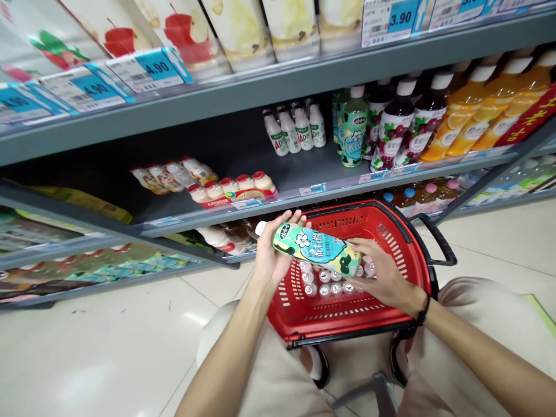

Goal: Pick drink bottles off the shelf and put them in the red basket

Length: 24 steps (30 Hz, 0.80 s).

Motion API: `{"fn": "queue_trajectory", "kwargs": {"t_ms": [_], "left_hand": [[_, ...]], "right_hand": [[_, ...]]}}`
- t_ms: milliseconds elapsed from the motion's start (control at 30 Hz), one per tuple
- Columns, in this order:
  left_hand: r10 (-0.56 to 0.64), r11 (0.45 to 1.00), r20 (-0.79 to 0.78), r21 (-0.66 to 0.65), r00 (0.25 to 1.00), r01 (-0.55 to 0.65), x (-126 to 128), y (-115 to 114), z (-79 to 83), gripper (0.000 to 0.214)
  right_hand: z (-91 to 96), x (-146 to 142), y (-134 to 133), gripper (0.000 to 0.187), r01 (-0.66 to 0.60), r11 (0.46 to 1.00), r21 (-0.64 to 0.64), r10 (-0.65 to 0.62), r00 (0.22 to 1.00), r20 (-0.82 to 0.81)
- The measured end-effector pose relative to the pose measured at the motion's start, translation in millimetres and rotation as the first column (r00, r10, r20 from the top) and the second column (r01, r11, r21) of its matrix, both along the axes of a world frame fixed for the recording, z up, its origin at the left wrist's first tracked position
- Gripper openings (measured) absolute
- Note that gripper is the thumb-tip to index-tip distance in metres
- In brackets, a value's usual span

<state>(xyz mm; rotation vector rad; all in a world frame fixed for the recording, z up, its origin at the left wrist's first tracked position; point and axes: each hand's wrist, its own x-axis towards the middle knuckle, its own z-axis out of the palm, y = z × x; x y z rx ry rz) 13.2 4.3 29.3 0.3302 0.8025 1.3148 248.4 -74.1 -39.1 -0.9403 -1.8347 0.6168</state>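
All round the red slotted plastic shopping basket with black trim (295, 321), pale glossy floor tiles (108, 359). Beyond the basket, a long dark-grey shelf unit (278, 87). High on it, left of the basket, white and cream cartons printed with fruit (186, 40). Lower, beyond and right of the basket, clear plastic bottles of orange drink (489, 124); straight beyond, dark-purple bottles with grape labels (393, 127). Left of the basket's far edge, a pack of small white bottles with red caps (237, 191).

Slantwise over the basket, a green-and-blue plastic bottle with a white cap and flower-printed label (321, 249), cap end past the basket's left side. Around its neck end, the left hand (275, 258), fingers curled behind. At its base, over the basket's right half, the right hand (384, 275), fingers parted and clasped on both sides. Inside the basket, tiny silver-topped bottles (336, 289).
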Motion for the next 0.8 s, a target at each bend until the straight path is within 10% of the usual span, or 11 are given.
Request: {"fn": "queue_trajectory", "kwargs": {"t_ms": [267, 400, 567, 800], "left_hand": [[-0.049, 0.996, -0.043, 0.068, 0.998, 0.052, -3, -2, -4.8, 0.018], [-0.07, 0.99, -0.092, 0.112, 0.993, 0.08, 0, -2, -7.1, 0.023], [-0.081, 0.985, -0.072, 0.148, 0.994, 0.091, 3, -4, -9.7, 0.028], [-0.098, 0.98, -0.1, 0.164, 0.99, 0.113, 4, -7, -13.0, 0.039]], "right_hand": [[14.6, -16, -1, 0.066, -0.048, 0.858, -0.511, -0.147, 0.93, -0.336], [10.0, -19, 2, 0.045, -0.34, 0.633, -0.695, -0.239, 0.768, -0.594], [11.4, -22, -4, 0.057, -0.623, 0.311, -0.718, -0.225, 0.686, -0.692], [14.6, -26, -3, 0.067, -0.707, 0.181, -0.684, -0.226, 0.647, -0.729]]}}
